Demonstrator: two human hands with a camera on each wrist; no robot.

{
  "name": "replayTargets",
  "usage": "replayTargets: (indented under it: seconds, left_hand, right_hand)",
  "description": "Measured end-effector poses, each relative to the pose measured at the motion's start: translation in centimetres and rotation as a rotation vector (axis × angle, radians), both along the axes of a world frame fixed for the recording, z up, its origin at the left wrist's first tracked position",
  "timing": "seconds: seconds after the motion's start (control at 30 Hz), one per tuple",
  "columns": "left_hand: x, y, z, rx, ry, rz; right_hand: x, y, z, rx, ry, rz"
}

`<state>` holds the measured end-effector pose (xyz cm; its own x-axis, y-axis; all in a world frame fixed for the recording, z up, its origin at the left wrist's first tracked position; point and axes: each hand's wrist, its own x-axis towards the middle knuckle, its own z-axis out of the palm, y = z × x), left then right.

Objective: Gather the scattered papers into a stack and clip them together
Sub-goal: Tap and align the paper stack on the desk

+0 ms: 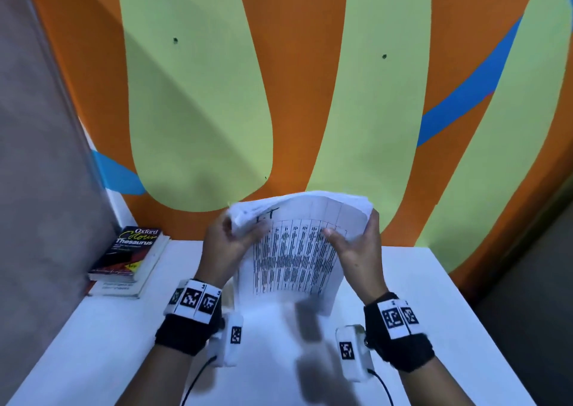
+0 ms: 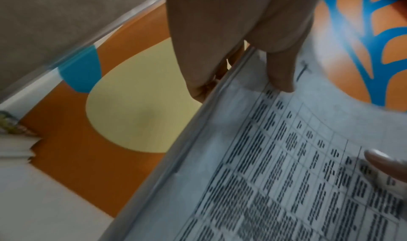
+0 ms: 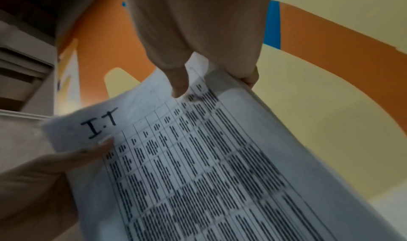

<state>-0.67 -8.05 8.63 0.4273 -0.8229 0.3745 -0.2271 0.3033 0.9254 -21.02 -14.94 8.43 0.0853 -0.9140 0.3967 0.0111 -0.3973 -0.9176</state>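
Observation:
A stack of white papers (image 1: 294, 256) printed with a table and hand-marked "I.T" stands raised above the white table (image 1: 124, 343), its top bent away from me. My left hand (image 1: 228, 244) grips the stack's left edge, thumb on the front sheet and fingers behind. My right hand (image 1: 356, 244) grips the right edge the same way. In the left wrist view the papers (image 2: 275, 175) show several layered sheet edges under my left hand (image 2: 237, 56). In the right wrist view my right hand (image 3: 198, 61) pinches the papers (image 3: 209, 166). No clip is visible.
Two books, the upper one an Oxford Colour Thesaurus (image 1: 130, 253), lie stacked at the table's far left corner. An orange, green and blue painted wall (image 1: 310, 95) rises right behind the table. A grey partition (image 1: 40, 188) closes the left side.

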Motion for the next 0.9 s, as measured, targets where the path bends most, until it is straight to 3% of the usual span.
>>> replayTargets:
  seconds: [0.2,0.3,0.47,0.63,0.8,0.9]
  left_hand:
    - [0.2,-0.1,0.6,-0.043,0.037,0.003]
    - [0.0,-0.1,0.4,0.021,0.039,-0.02]
    - [0.6,0.2,0.4,-0.004,-0.029,0.0]
    - [2.1,2.5,0.7,-0.08,-0.017,0.081]
    - [3.5,5.4,-0.7,0.145,-0.04,0.04]
    - [5.0,6.9,-1.6,0.236,-0.053,0.125]
  right_hand:
    - [0.3,-0.9,-0.3,-0.047,0.033,0.013]
    - [0.4,-0.7,-1.3,-0.028,0.106,0.05]
    - [0.2,-0.7,-1.9,-0.008,-0.035,0.02]
    - [1.5,-0.8,-1.6,0.038,-0.107,0.128]
    - [4.1,-1.4,-1.7,0.059,-0.121,0.21]
    - [6.4,-1.6,-1.1,0.072,-0.129,0.283]
